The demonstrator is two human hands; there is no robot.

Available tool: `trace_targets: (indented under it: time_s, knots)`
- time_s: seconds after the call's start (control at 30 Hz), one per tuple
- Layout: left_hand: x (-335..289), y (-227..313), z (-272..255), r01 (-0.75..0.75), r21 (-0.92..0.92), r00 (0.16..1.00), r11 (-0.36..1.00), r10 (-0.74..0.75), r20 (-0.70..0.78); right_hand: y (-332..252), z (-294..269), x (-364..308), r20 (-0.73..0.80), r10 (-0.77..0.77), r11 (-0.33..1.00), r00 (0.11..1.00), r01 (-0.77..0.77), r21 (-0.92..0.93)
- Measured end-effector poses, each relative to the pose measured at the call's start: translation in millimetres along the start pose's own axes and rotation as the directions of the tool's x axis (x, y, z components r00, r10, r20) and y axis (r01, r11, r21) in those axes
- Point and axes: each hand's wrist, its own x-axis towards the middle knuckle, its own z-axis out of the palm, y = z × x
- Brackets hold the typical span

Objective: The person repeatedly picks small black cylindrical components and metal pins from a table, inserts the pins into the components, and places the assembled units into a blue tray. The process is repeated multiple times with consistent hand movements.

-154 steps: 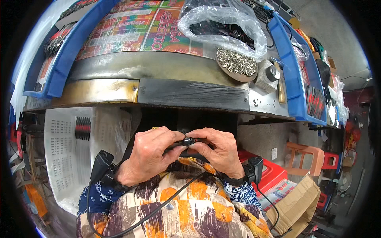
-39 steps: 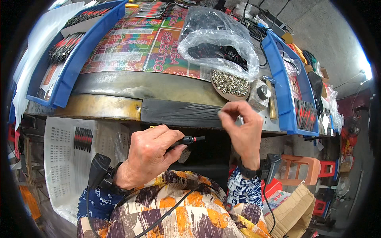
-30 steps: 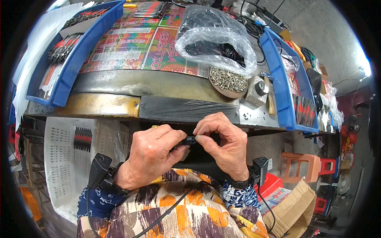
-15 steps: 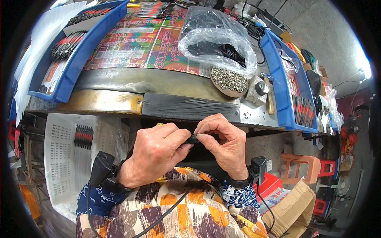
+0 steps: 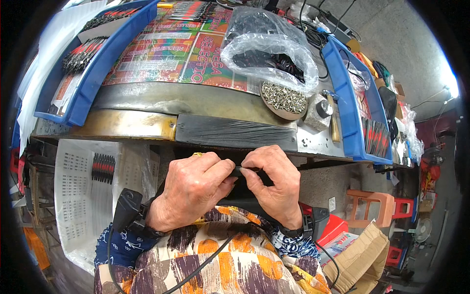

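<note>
Both hands meet in front of the table's near edge, over my lap. My left hand (image 5: 193,188) is closed, its thumb and fingers pinching a small black part (image 5: 237,172). From the other side, the thumb and forefinger of my right hand (image 5: 275,183) pinch the end of that same part. Most of it is hidden by the fingers, so its kind cannot be made out. Beyond the hands, a round bowl (image 5: 274,109) of small shiny metal pieces sits on the table. Behind it lies an open clear plastic bag (image 5: 267,41) with black parts inside.
Blue trays (image 5: 81,98) (image 5: 348,122) holding red-and-black tools flank the table. A stone-like block (image 5: 318,116) and a hammer (image 5: 335,120) lie beside the bowl. A white crate (image 5: 81,196) stands at lower left, a cardboard box (image 5: 360,255) and an orange stool (image 5: 370,208) at lower right.
My right hand has turned slightly at the wrist, its fingers shifting on the black part. The left hand stays almost in place.
</note>
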Motion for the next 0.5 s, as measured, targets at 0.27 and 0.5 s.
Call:
trace_targets:
  time_s: [0.27, 0.5]
  knots:
    - [-2.8, -2.0, 3.4, -0.010, 0.027, 1.000, 1.000, 0.010, 0.013, -1.0, 1.1, -4.2, 0.008, -0.059, 0.995, 0.998, 0.060, -0.078]
    - [-3.6, -5.8, 5.9, -0.063, 0.087, 0.998, 0.994, 0.063, -0.004, 3.2, 3.4, -7.0, 0.002, -0.064, 0.997, 0.998, 0.064, -0.044]
